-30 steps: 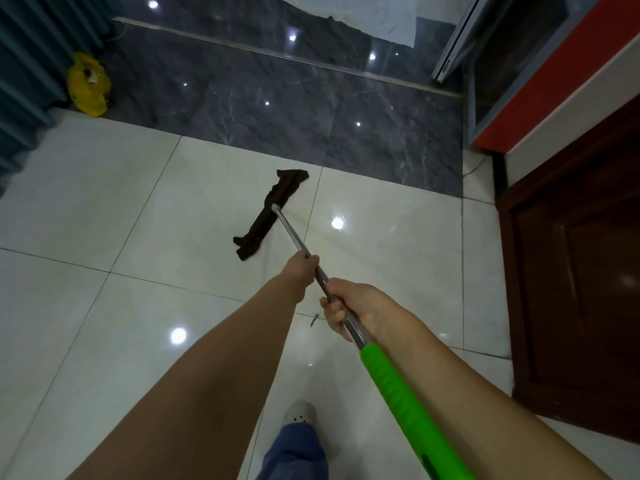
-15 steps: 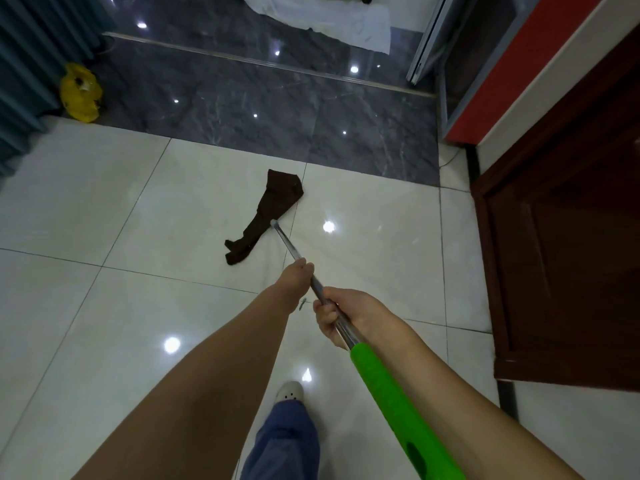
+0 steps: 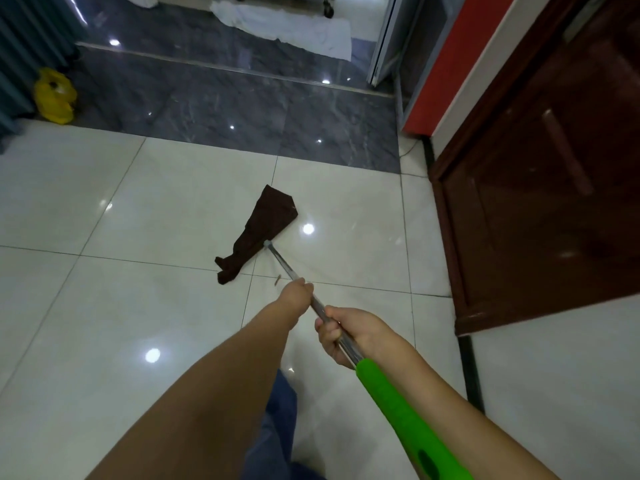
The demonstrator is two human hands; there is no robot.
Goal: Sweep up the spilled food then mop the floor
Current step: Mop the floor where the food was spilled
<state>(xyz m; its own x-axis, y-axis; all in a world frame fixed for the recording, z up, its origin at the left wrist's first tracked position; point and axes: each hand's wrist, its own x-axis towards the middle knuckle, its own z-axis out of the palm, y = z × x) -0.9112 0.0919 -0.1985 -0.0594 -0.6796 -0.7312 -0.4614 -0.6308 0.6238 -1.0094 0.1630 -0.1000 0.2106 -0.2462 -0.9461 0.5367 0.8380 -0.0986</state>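
Head view: left hand point(image 3: 298, 294) and right hand point(image 3: 341, 332), fingers point(image 3: 327, 333) wrapped, both hold one mop pole point(image 3: 282, 259). Its far end touches one brown cloth point(image 3: 266, 223) on the floor point(image 3: 138, 306).

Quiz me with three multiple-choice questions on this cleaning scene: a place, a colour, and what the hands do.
1. Where is the yellow bag? A. near right B. far left, by the curtain C. centre
2. The grip on the mop pole is? A. red B. blue C. green
3. The left hand and right hand? A. both grip the pole B. one grips C. both hang free
Answers: 1 B, it sits at the curtain's foot. 2 C, the near end is bright green. 3 A, both curl round the metal shaft.
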